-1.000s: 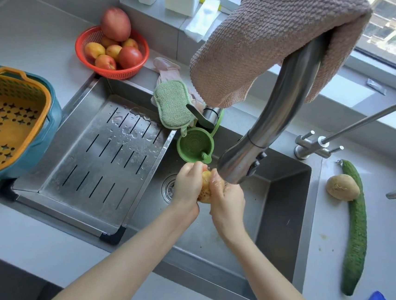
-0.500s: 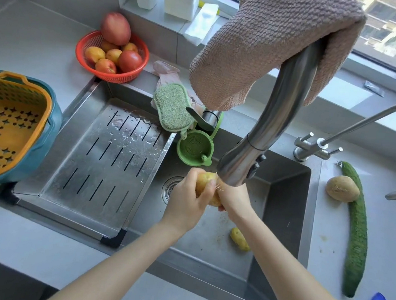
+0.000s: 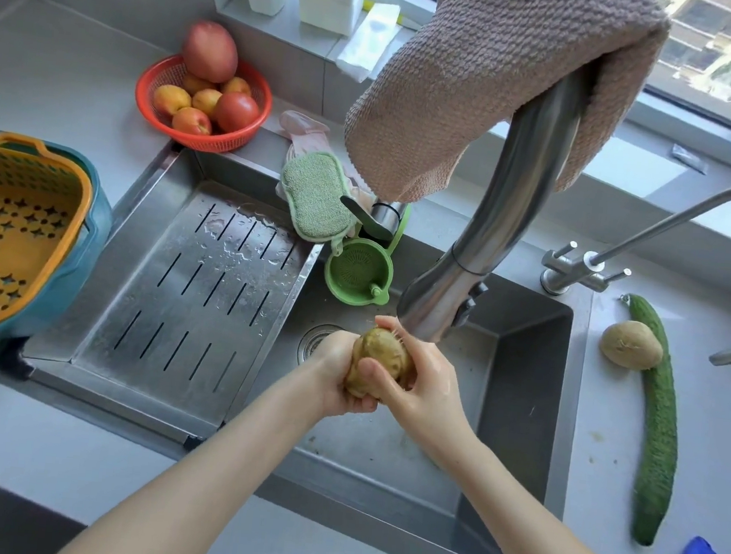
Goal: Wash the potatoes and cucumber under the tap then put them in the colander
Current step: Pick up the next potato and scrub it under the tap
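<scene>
Grey counter (image 3: 49, 438) with a steel sink (image 3: 523, 381); over the sink our left hand (image 3: 336, 379) and right hand (image 3: 422, 387) curl round a potato (image 3: 381, 354); right of it lie the second potato (image 3: 631, 345) and cucumber (image 3: 658, 430); left, the colander (image 3: 10, 238).

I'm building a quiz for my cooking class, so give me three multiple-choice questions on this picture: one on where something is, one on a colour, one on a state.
1. Where does the cucumber lie? A. In the red basket. B. On the counter right of the sink. C. In the sink.
2. What colour is the colander's inner basket? A. Orange. B. Purple. C. Black.
3. How is the potato under the tap held? A. One hand alone. B. Unheld, lying in the sink. C. Both hands.
Answers: 1 B, it lies on the counter beside the sink. 2 A, its holed basket is orange. 3 C, the left hand and right hand both grip it.
</scene>
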Demonstrator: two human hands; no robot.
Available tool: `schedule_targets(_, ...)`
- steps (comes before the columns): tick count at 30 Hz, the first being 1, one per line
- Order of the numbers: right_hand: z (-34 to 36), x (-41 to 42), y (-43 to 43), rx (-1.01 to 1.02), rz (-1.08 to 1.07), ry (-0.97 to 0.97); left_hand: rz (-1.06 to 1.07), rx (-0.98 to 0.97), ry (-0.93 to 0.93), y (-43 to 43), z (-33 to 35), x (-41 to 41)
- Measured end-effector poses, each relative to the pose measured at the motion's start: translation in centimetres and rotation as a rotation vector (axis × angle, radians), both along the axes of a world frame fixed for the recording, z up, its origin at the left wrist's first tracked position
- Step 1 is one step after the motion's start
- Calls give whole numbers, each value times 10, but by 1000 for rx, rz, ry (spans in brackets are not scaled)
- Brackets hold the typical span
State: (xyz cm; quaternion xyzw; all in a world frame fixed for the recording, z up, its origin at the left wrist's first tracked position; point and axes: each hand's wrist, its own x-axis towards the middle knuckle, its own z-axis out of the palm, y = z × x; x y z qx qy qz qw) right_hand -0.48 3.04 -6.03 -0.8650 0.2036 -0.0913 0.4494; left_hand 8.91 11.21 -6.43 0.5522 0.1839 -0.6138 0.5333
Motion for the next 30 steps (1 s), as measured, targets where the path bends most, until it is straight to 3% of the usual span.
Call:
schedule_targets(3, 2, 13, 12, 36, -366, 40, 105, 75, -118, -11, 3, -11)
schedule_targets(5, -4, 22, 12, 176, -498, 89, 180, 75, -181, -17, 5, -17)
schedule_targets(8, -4, 29, 3, 499, -555, 106, 172, 120, -252, -16, 7, -17)
schedule_targets(10, 3, 24, -4, 670, -478, 90, 109, 145, -235, -12, 7, -11)
schedule_targets(11, 6, 20, -5, 670, -393, 102, 78, 154, -233, -11, 6, -8)
schedule_targets(13, 7, 12, 0, 481, -239, 170, 47, 182, -273, -11, 4, -4)
schedule_targets(15, 5, 10, 5, 228, -276, 179, 42, 222, -371, -15, 2, -8)
schedule_targets(16, 5, 12, 6, 199, -343, 148, 64, 231, -427, -18, 2, -10)
schedule_targets(19, 7, 27, 4, 322, -525, 130, 151, 236, -554, -22, 1, -16)
schedule_targets(22, 11, 40, -2, 551, -595, 248, 176, 250, -585, -18, 4, -16)
schedule_targets(25, 15, 38, -10, 683, -509, 324, 52, 234, -397, -11, 6, -5)
schedule_targets(30, 21, 19, -16, 621, -145, 234, 16, -21, 260, 2, 11, 13)
